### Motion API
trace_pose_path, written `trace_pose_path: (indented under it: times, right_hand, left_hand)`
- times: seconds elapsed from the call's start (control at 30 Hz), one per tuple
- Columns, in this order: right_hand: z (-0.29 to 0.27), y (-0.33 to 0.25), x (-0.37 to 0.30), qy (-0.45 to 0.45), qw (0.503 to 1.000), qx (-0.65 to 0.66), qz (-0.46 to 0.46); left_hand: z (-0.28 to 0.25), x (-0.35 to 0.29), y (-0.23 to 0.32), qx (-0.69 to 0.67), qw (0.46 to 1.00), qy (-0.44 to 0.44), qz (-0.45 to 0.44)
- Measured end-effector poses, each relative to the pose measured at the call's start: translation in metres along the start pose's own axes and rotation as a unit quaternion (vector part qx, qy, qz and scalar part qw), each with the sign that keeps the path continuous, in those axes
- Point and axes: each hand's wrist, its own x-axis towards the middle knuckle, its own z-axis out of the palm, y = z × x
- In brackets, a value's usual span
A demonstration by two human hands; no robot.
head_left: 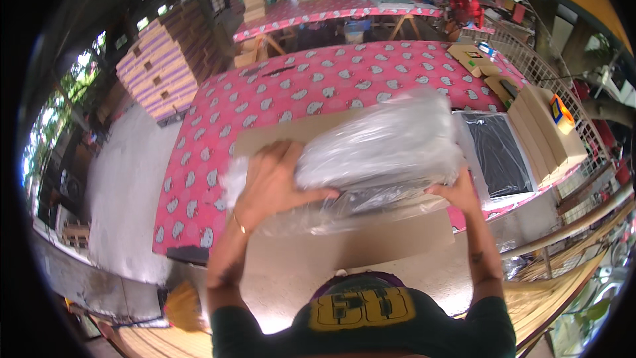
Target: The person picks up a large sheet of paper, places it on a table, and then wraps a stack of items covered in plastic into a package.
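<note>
Plastic, clear and crinkled, fills the space between the two hands as I follow the scene remotely through the head camera. It wraps a bundle [384,142], whose far side is smeared with motion blur; a darker strip shows through the film on its near side, between the thumbs. I see the left hand [275,176] clamped on the bundle's left end, its thumb reaching inward along the near side and a thin bracelet [241,224] just below it on the wrist. The right hand [457,192] is clamped on the opposite end, its thumb pointing back toward the left one; its other fingers are mostly hidden from me. Below both hands lies a brown cardboard sheet [411,242], on a worktop [199,182] with a pink patterned cover. I cannot tell whether the bundle touches the cardboard. Just to the right of the right hand, a dark panel [497,152] lies flat in clear film. Beyond that panel stands a cardboard box [560,142], with an orange roll [562,114] on it. Well apart from the left hand, far to its left, I make out stacked cartons [159,79].
</note>
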Motion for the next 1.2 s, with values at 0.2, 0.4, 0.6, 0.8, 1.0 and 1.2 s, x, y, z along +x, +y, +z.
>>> trace_pose_path:
  times: [0.2, 0.4, 0.6, 0.8, 1.0, 1.2]
  right_hand:
    - [0.023, 0.171, -0.066, -0.015, 0.985, 0.127, 0.114]
    - [0.0, 0.178, -0.087, 0.018, 0.989, 0.086, 0.117]
    - [0.026, -0.044, 0.033, -0.122, 0.95, -0.195, -0.212]
    - [0.136, -0.05, 0.083, -0.397, 0.876, -0.205, -0.181]
    - [0.169, -0.072, 0.106, -0.477, 0.803, -0.324, -0.149]
    - [0.242, -0.074, 0.115, -0.436, 0.811, -0.304, -0.246]
  left_hand:
    - [0.066, 0.007, -0.003, 0.02, 0.989, -0.147, 0.024]
    - [0.114, -0.009, 0.011, -0.02, 0.984, -0.171, -0.054]
    - [0.111, -0.014, 0.015, -0.025, 0.979, -0.181, -0.089]
    - [0.035, -0.05, 0.01, -0.034, 0.985, 0.006, -0.169]
    - [0.076, -0.146, -0.023, -0.289, 0.846, 0.202, -0.399]
    - [0.104, -0.157, -0.022, -0.355, 0.833, 0.16, -0.395]
